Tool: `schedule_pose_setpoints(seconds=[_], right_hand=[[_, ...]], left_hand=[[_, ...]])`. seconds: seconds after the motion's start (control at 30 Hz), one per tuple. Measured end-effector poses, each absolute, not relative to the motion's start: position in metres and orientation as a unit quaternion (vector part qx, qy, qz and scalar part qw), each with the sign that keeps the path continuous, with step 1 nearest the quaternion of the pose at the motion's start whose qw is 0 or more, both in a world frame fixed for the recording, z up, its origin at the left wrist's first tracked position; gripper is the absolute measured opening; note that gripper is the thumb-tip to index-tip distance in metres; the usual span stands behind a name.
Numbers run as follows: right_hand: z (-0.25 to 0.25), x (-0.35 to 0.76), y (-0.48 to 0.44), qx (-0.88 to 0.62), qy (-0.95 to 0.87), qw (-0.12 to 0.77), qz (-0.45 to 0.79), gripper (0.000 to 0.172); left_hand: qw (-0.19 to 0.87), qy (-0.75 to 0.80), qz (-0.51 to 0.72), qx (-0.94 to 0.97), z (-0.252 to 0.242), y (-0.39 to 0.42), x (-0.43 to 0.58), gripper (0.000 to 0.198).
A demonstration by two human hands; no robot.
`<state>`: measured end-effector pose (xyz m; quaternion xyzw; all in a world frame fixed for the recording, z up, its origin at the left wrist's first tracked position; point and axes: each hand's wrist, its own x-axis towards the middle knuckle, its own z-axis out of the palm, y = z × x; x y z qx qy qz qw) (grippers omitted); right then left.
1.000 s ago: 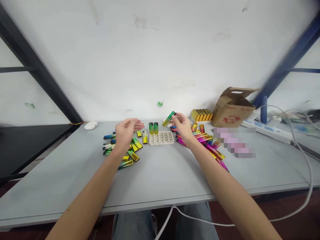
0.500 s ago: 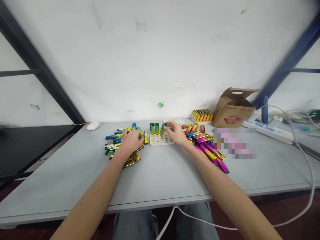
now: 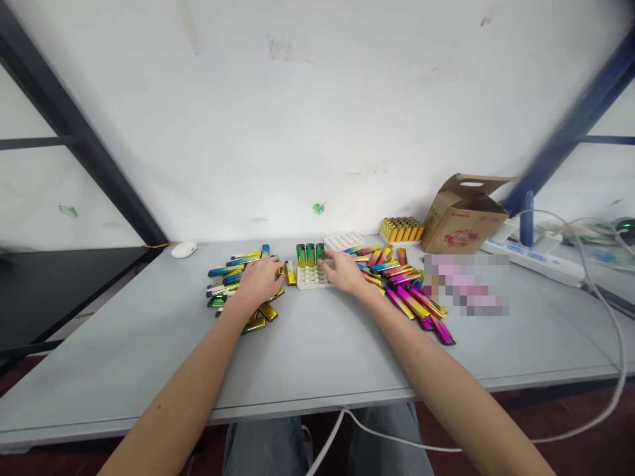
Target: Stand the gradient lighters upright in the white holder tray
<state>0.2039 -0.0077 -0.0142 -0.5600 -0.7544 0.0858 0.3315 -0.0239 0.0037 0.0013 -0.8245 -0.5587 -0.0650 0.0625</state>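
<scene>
My left hand (image 3: 260,281) lies over a loose heap of shiny lighters (image 3: 233,279) in blue, yellow and green. Its fingers are bent, and a yellow lighter (image 3: 281,270) shows at the thumb and forefinger, mostly hidden. Three green-and-yellow lighters with dark tops (image 3: 310,254) stand upright in the back row of a white tray with holes (image 3: 312,283). My right hand (image 3: 342,270) covers the tray's right side, its thumb and fingers closed at the rightmost lighter (image 3: 320,252). One more lighter (image 3: 290,273) lies just left of the tray.
On the right is a pile of pink, red and yellow lighters (image 3: 411,297). Behind it stand a second white tray (image 3: 344,241), a tray full of orange lighters (image 3: 401,230) and an open cardboard box (image 3: 459,225). A power strip (image 3: 550,264) and white cable (image 3: 618,337) run along the right.
My right hand has shifted slightly left and down, and the third lighter, tilted before, now stands upright beside the other two. My left hand has barely moved over the heap.
</scene>
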Motion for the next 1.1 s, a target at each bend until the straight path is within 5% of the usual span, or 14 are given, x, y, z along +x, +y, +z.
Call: schedule_pose_setpoints(seconds=[0.3,0.7,1.1], right_hand=[[-0.018,0.200,-0.006,-0.546,-0.760,0.349,0.052,0.029],[-0.020,0.202,-0.005,-0.552,-0.771,0.315,0.050,0.030],[-0.018,0.204,-0.004,-0.552,-0.760,0.335,0.079,0.037]], left_hand=[[0.031,-0.553,-0.108,-0.825,0.003,-0.001,-0.020,0.030],[0.092,-0.618,-0.166,-0.763,0.001,-0.002,-0.009,0.068],[0.120,-0.625,-0.151,-0.756,-0.006,0.000,-0.009,0.042]])
